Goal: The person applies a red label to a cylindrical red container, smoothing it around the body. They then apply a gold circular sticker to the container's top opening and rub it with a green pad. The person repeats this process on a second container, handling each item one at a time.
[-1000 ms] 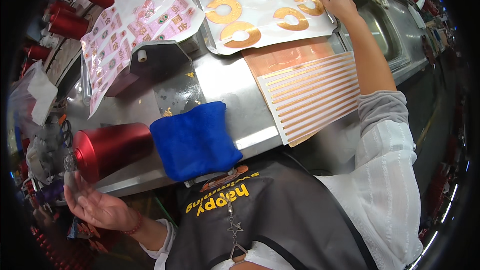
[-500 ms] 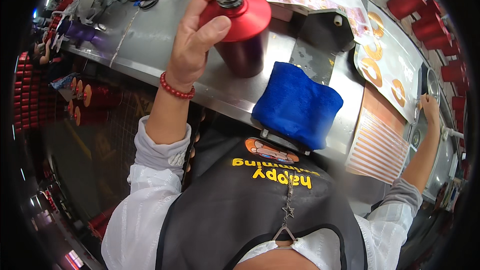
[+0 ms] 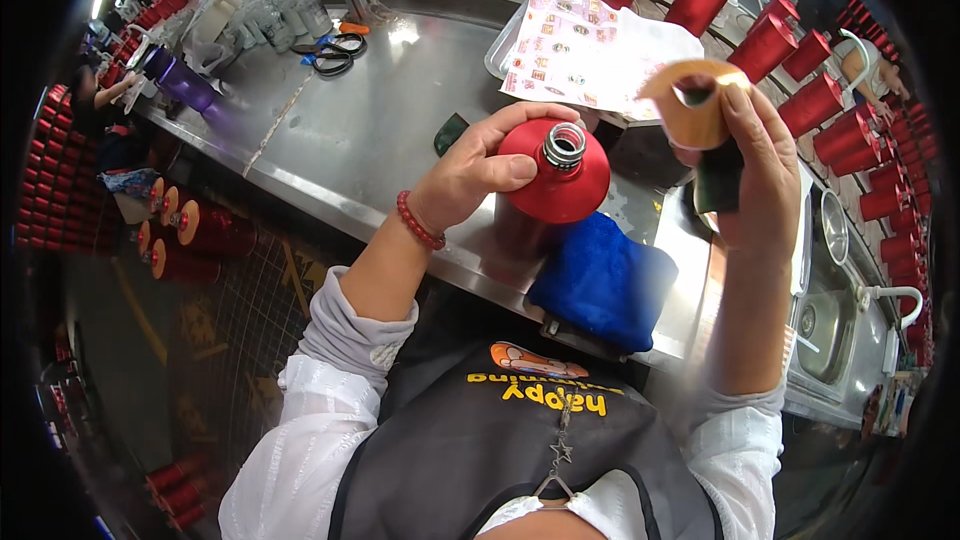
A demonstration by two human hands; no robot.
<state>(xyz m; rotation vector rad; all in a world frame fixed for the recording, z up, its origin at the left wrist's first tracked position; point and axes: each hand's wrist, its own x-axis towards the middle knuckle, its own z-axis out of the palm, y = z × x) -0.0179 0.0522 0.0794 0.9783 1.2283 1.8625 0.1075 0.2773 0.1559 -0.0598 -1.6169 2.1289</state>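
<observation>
A red bottle point(image 3: 572, 187) with a sloped shoulder and an uncapped, threaded glass neck is held over the near edge of the steel table. My left hand point(image 3: 475, 168) is closed round its shoulder, thumb on top. In the air to the right, my right hand point(image 3: 765, 155) pinches a gold ring-shaped label point(image 3: 690, 122) between thumb and fingers. Below the label shows a dark green flat piece point(image 3: 717, 180); whether the same hand holds it I cannot tell. Beside the bottle, a blue cloth pad point(image 3: 603, 285) lies at the table edge.
Black-handled scissors point(image 3: 334, 53) and a purple bottle point(image 3: 180, 83) lie toward the far left of the steel table point(image 3: 390, 100). A printed sheet point(image 3: 590, 50) covers the back middle. Red bottles point(image 3: 765, 45) line a curved conveyor behind. At right is a sink point(image 3: 825, 330).
My right hand has come from the label sheet at the right up toward the middle, now with a gold ring label. My left hand has shifted the bottle right, nearer the blue pad.
</observation>
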